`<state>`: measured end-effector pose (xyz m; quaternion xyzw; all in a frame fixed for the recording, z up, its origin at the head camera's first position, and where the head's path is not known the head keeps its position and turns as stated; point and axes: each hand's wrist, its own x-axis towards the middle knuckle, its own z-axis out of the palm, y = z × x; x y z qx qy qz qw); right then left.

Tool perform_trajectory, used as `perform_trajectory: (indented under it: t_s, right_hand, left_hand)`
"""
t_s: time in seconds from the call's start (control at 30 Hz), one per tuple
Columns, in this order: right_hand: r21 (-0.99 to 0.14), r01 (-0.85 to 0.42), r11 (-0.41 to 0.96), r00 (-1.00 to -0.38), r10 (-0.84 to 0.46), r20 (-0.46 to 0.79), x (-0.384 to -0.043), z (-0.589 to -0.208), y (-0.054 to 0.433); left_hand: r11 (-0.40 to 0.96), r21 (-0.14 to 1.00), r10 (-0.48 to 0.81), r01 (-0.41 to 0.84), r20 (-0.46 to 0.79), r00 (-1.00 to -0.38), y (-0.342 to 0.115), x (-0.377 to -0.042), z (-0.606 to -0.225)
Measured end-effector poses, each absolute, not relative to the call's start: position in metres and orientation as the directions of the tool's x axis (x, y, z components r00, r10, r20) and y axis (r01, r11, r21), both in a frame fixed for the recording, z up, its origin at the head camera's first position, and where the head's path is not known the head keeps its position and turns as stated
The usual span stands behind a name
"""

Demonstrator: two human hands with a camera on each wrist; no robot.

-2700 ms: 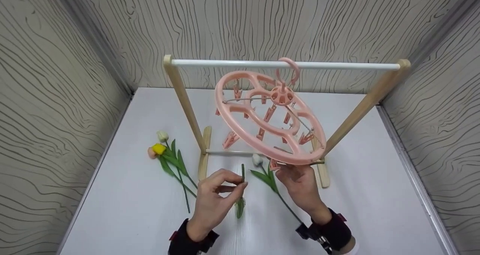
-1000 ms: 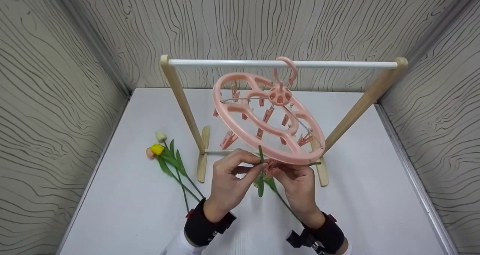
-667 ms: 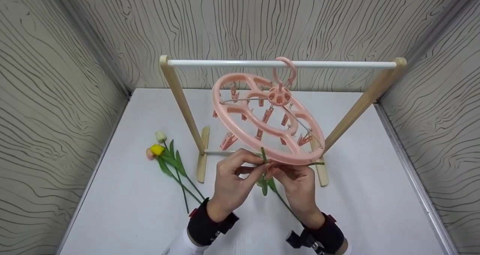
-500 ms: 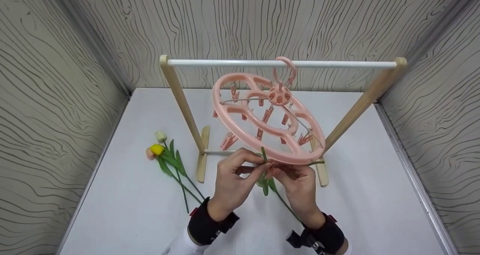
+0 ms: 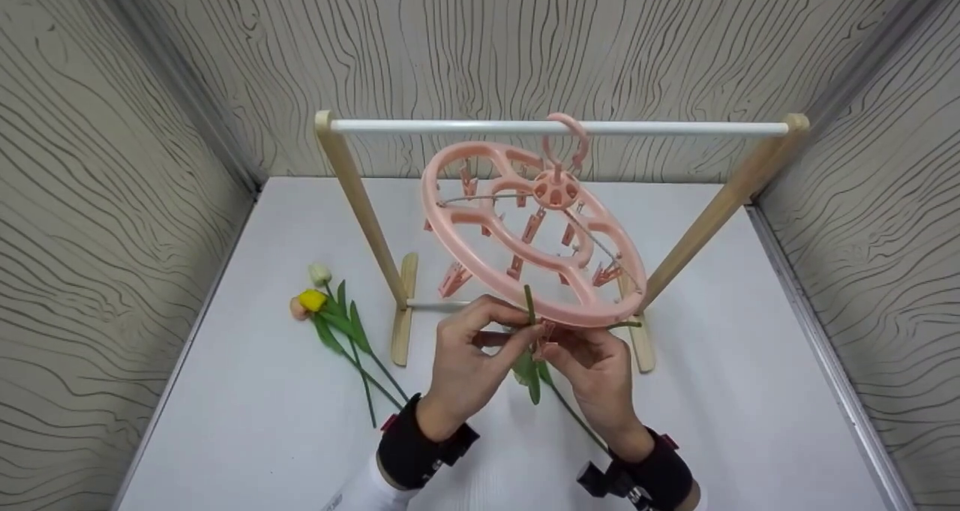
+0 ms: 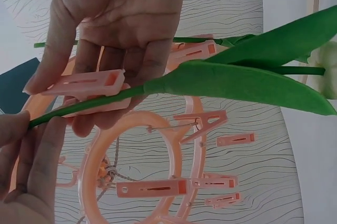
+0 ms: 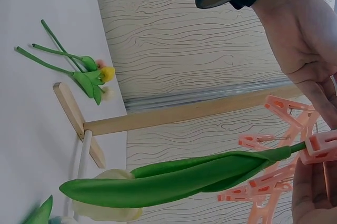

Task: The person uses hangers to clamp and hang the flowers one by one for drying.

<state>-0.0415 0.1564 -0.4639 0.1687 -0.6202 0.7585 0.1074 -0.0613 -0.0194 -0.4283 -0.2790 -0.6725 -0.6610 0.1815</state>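
White table (image 5: 247, 458), wood-grain walls (image 5: 480, 53): a tulip (image 7: 184, 179) held at a peg (image 6: 87, 83)

Under the tilted front rim of the pink hanger (image 5: 585, 316), the left hand (image 5: 465, 361) pinches the tulip's stem, laid between the peg's arms; the right hand (image 5: 600, 368) grips that peg. Whether it bites yet, I cannot tell. Should the thumb slip early, the peg might miss the stem and the tulip drop; a tug could swing the hanger. Another green stem (image 5: 630, 324) crowds the right hand. Three tulips (image 5: 313, 299) lie beside the wooden rack (image 5: 361, 207), probably out of the way
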Motion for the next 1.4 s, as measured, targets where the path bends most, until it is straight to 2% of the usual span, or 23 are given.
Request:
perform_trajectory:
  t_s: [0.33,0.5,0.8,1.4]
  right_hand:
    - [-0.909,-0.359,-0.210,-0.926,-0.043,0.376,-0.041,-0.464,0.156]
    - [-0.907,-0.362,-0.215,-0.924,-0.045,0.379,-0.041,-0.463,0.158]
    - [-0.870,-0.423,-0.254,-0.894,-0.041,0.447,-0.042,-0.463,0.160]
    - [-0.906,-0.391,-0.163,-0.915,-0.042,0.402,-0.038,-0.473,0.165]
  left_hand:
    - [-0.031,0.811,0.149,0.584,0.581,-0.800,-0.019,-0.061,-0.428]
    - [-0.029,0.800,0.163,0.599,0.596,-0.787,-0.018,-0.060,-0.427]
    - [-0.029,0.808,0.165,0.589,0.585,-0.794,-0.016,-0.060,-0.427]
    - [-0.052,0.841,0.184,0.539,0.538,-0.822,-0.017,-0.061,-0.430]
